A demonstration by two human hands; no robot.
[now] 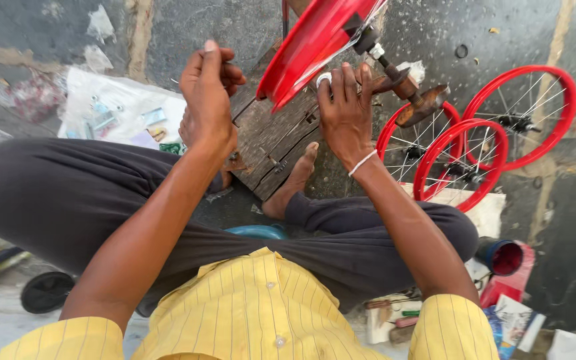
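Note:
I sit cross-legged on the ground with a red wheel rim [308, 47] standing tilted in front of me, a hub and axle [375, 47] at its top right. My right hand [345, 110] rests against the rim's lower edge, fingers curled on it near a small white part. My left hand [208, 100] is raised to the left of the rim, fingers pinched together on a thin metal spoke [241, 117] that runs toward the rim. A worn wooden board [271, 143] lies under the rim, by my bare foot [295, 180].
Three red spoked wheels [475, 140] lie on the ground at right. A clear plastic bag with small metal parts [111, 113] lies at left. A red-lined can [501, 257], boxes and tools sit at lower right; a black disc [47, 291] at lower left.

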